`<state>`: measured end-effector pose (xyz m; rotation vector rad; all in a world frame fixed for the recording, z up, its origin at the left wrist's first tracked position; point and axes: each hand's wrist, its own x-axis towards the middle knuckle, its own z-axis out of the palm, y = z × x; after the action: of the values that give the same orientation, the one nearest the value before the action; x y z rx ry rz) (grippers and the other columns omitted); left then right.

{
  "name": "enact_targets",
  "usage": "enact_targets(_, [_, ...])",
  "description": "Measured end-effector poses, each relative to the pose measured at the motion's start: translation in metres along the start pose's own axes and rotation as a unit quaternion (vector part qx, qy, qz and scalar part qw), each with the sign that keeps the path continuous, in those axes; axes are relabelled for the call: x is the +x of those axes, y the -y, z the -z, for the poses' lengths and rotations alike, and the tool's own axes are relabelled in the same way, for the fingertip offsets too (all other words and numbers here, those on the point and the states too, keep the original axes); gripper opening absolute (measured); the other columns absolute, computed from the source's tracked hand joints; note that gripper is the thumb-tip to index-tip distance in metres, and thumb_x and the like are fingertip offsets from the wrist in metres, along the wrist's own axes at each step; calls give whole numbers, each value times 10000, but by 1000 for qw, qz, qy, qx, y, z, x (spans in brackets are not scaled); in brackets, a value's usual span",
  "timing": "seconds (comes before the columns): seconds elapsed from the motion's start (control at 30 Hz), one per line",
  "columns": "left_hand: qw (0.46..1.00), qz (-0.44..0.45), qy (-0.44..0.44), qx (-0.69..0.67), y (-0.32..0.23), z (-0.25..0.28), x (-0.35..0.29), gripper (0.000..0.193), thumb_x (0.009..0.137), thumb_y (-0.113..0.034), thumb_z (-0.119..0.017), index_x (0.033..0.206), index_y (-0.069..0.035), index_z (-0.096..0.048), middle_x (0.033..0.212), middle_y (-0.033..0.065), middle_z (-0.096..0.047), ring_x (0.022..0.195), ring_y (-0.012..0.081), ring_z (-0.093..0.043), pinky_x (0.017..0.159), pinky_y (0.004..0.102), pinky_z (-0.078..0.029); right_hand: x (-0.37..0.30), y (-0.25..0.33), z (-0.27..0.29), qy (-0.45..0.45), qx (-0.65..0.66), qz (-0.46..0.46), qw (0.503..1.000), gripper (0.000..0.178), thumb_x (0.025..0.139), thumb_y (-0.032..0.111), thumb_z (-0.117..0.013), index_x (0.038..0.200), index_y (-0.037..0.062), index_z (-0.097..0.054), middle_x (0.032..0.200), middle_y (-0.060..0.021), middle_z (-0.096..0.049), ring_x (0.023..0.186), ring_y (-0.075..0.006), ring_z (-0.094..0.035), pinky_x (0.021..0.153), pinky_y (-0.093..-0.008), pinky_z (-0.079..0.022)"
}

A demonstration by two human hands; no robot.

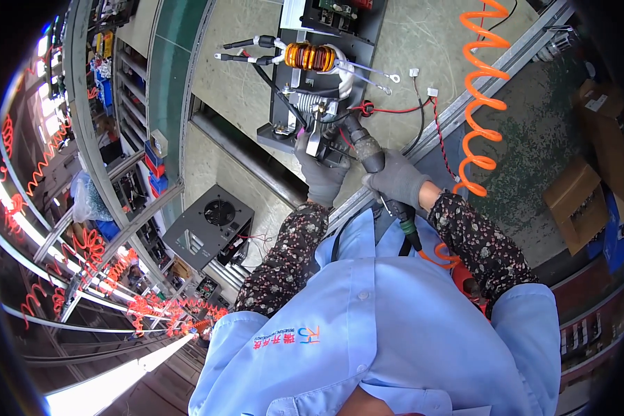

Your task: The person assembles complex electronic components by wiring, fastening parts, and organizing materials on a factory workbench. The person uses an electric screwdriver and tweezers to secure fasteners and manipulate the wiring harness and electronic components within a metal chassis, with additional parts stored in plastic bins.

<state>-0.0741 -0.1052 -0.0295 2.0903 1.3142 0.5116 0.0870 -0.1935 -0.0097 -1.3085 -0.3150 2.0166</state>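
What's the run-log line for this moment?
left grip: at grey chassis, near edge | right grip: holding power tool | copper-wound coil: on chassis | orange coiled hose: at right

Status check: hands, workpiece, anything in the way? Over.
Right hand gripping power tool, nose at open chassis. Left hand at chassis's near edge, grip partly hidden. Copper-coloured coil on chassis. Red wire close beside tool's nose.
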Motion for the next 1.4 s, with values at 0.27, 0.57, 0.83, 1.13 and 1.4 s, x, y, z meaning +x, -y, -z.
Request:
enact_targets(0.27, [999,-1,10,34,-7,5,1,830,497,-219,-731,1171,-34,-282,1122,176,-385,1057,336,-403,880,374,-351,3,-1,7,22,-31,7,999,187,665,64,-581,762,6,-432,539,-65,-498,433,-144,-504,417,-271,-415])
enact_targets(0.57, [1000,-17,6,22,0,3,-3,819,490,-173,-737,1162,-42,-288,1122,166,-373,1062,330,-389,895,383,-334,-1,2,5,8,-33,-19,999,200,668,70,-587,777,-5,-436,547,-69,-511,448,-146,-515,426,-281,-424])
enact_targets(0.83, [998,-14,9,64,-8,2,1,825,488,-171,-743,1164,-41,-288,1110,169,-384,1050,332,-403,890,375,-344,4,1,7,-3,-54,-22,998,238,641,86,-587,797,-40,-459,563,-102,-539,450,-180,-546,440,-307,-448])
enact_targets(1.13, [998,43,5,-36,-8,3,2,757,503,-117,-720,1137,-22,-318,1064,165,-373,1015,311,-394,882,350,-335,4,0,6,-79,-245,18,966,259,677,200,-609,786,-26,-541,622,-130,-582,532,-216,-582,514,-328,-464])
enact_targets(1.4, [998,-66,4,-4,-27,19,2,704,508,-51,-681,1133,-23,-359,1064,187,-397,1041,343,-373,905,386,-316,-20,1,-2,-23,-13,7,1000,230,670,148,-621,833,32,-507,642,-53,-540,530,-151,-542,491,-284,-451])
